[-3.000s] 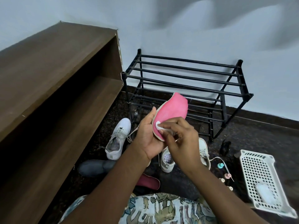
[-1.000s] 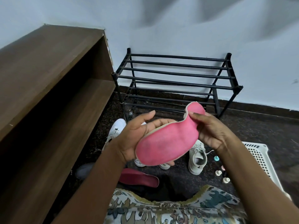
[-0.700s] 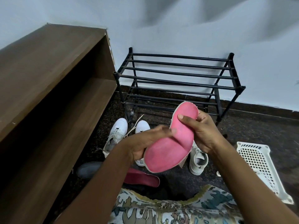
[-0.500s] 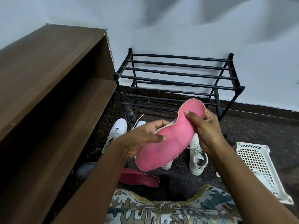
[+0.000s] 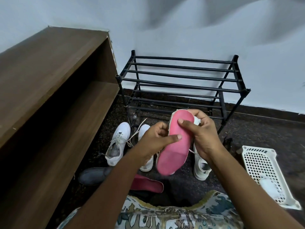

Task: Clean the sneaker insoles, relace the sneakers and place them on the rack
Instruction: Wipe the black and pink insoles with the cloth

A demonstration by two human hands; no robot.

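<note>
Pink foam insole (image 5: pixel 174 146) sits clamped between our hands above the sneakers: left hand (image 5: pixel 154 142) pinches its near-left edge, right hand (image 5: pixel 203 136) grips the far end together with a white wipe (image 5: pixel 197 120). We judge cleaning as under way. A second insole (image 5: pixel 146 185) lies on the dark floor (image 5: pixel 264 129); a loose lace (image 5: pixel 137 132) trails from one white sneaker (image 5: pixel 118 142), so relacing remains. The black rack (image 5: pixel 181 83) stands against the far wall, holding no shoes

Both hands, left hand (image 5: pixel 155 139) and right hand (image 5: pixel 203 136), gripping pink insole (image 5: pixel 175 146) mid-frame; white sneakers (image 5: pixel 118 144) on floor below, black rack (image 5: pixel 181 83) behind.
</note>
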